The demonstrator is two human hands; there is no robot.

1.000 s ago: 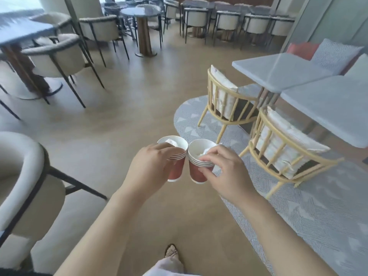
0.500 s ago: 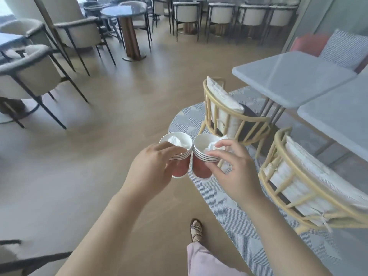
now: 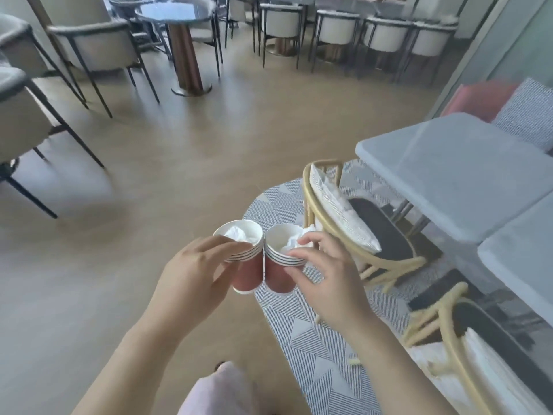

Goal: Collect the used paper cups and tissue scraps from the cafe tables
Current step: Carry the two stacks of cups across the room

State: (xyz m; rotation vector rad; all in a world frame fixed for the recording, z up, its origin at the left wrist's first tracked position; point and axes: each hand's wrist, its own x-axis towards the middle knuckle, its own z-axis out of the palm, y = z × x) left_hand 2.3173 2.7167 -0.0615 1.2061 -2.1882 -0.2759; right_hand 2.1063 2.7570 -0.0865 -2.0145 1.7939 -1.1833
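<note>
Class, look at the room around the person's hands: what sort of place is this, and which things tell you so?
Most likely a cafe seating area. A round pedestal table with armchairs around it, a row of matching chairs behind, and stacked paper cups with tissue inside, carried by hand.

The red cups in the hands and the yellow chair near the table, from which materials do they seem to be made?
Red cups: likely paper, matte red outside, white inside, thin rolled rims nested in stacks.
Yellow chair: looks like rattan or bent wood, with smooth pale curved rods; painted metal is also possible.
</note>
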